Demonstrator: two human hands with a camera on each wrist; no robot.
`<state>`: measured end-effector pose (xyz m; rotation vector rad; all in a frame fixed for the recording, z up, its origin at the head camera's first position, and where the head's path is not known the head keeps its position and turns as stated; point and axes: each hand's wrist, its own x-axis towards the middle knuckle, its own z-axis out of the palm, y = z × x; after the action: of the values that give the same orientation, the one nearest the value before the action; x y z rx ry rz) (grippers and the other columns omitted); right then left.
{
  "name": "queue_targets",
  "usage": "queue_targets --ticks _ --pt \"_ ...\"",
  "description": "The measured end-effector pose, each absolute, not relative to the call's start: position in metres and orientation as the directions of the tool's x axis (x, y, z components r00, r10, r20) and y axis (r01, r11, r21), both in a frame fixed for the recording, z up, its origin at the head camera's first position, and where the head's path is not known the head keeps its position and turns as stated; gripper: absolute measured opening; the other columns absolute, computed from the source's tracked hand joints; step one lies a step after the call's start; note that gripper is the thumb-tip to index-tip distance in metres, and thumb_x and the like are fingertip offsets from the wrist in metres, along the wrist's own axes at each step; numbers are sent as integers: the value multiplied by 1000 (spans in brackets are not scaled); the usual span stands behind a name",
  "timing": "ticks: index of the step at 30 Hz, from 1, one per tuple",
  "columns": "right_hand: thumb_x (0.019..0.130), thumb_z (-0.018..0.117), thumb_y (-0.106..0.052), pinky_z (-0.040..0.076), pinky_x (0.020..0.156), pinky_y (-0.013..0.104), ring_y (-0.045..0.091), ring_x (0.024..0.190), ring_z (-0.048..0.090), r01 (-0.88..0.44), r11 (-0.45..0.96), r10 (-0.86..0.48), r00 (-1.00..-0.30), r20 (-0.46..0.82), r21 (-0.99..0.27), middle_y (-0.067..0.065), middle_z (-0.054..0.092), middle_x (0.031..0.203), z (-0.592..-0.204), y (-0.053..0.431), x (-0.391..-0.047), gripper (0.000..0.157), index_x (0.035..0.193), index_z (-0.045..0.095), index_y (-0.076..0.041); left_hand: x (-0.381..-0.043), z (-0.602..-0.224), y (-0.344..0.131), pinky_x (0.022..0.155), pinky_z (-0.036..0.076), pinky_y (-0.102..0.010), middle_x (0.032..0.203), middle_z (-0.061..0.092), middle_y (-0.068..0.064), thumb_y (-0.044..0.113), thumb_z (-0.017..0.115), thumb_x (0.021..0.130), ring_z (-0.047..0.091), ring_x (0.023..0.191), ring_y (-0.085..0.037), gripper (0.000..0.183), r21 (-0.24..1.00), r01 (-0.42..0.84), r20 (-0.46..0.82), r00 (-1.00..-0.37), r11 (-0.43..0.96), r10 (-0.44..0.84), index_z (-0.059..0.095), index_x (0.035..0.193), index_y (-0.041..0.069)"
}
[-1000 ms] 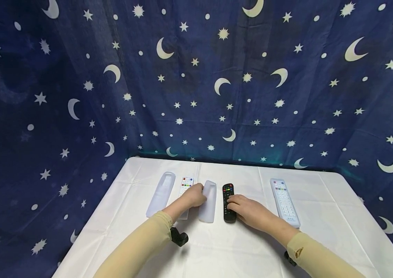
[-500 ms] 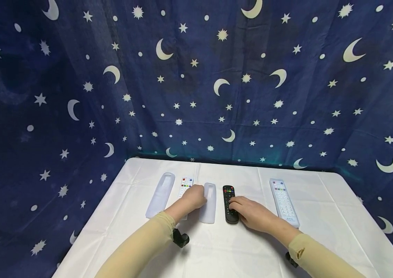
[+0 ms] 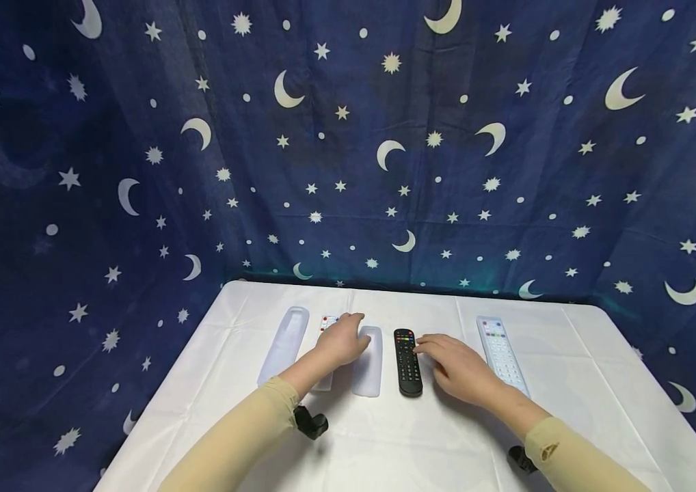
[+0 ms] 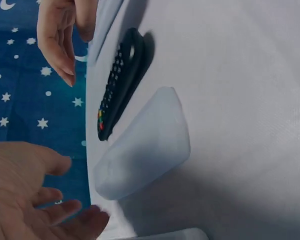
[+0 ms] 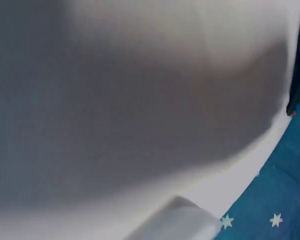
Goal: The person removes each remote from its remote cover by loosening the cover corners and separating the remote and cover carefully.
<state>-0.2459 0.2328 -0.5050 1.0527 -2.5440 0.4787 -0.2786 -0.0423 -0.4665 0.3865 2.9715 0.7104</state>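
Observation:
My left hand point(image 3: 342, 343) hovers between a white remote control point(image 3: 324, 380), which it partly hides, and a translucent silicone remote cover point(image 3: 368, 372). In the left wrist view the left hand point(image 4: 32, 195) has loosely spread fingers and holds nothing, beside the cover point(image 4: 145, 150). A black remote control point(image 3: 408, 362) with coloured buttons lies face up right of the cover. Just right of it is my right hand point(image 3: 459, 369), fingers relaxed, fingertips close to its upper edge. The left wrist view shows the right hand point(image 4: 65, 30) hanging apart from the black remote point(image 4: 117, 82).
Another, larger translucent cover point(image 3: 284, 345) lies at the far left. Right of my right hand is a white remote in a pale bluish cover point(image 3: 502, 350). The white cloth-covered table point(image 3: 422, 451) ends at a blue star-and-moon curtain point(image 3: 348, 137).
My left hand has let go of the middle cover's edge, lifting and spreading its fingers. My right hand has come off the black remote and shifted slightly right. The remotes stay almost in place.

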Motion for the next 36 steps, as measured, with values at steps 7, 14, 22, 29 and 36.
queue_targets --ticks 7,14,22,29,36 --pt "88 63 4 39 110 57 37 131 54 -608 744 -470 -771 430 -277 9 63 136 -483 262 -247 41 126 68 -10 -268 -452 -33 111 42 -48 151 49 -14 24 61 100 49 138 -32 56 617 362 117 -920 699 373 48 152 8" --pt "98 58 -9 35 107 66 44 137 43 -335 830 -231 -934 272 -446 17 53 146 -466 310 -247 43 142 57 -11 -258 -440 -5 110 43 -44 149 51 -10 26 59 102 50 136 -27 54 701 403 131 -884 589 449 47 153 11" --pt "102 61 -23 38 103 69 57 133 40 -109 828 -102 -994 44 -551 36 43 147 -462 349 -246 57 148 43 6 -253 -437 43 106 47 -37 148 53 -8 28 59 103 55 132 -27 54 797 361 68 -851 485 521 47 152 11" --pt "103 58 -22 47 98 61 54 125 50 41 758 -35 -994 -104 -651 40 46 139 -467 368 -248 60 147 37 14 -252 -455 93 92 54 -34 132 64 -8 25 65 101 63 116 -21 49 930 118 -74 -868 348 491 55 145 7" --pt "102 57 -19 59 78 41 33 100 65 241 605 42 -961 -273 -759 38 49 132 -474 372 -252 63 146 33 17 -247 -476 148 89 58 -44 113 67 -13 10 63 99 68 104 -28 43 973 -128 -197 -891 190 409 55 138 -7"
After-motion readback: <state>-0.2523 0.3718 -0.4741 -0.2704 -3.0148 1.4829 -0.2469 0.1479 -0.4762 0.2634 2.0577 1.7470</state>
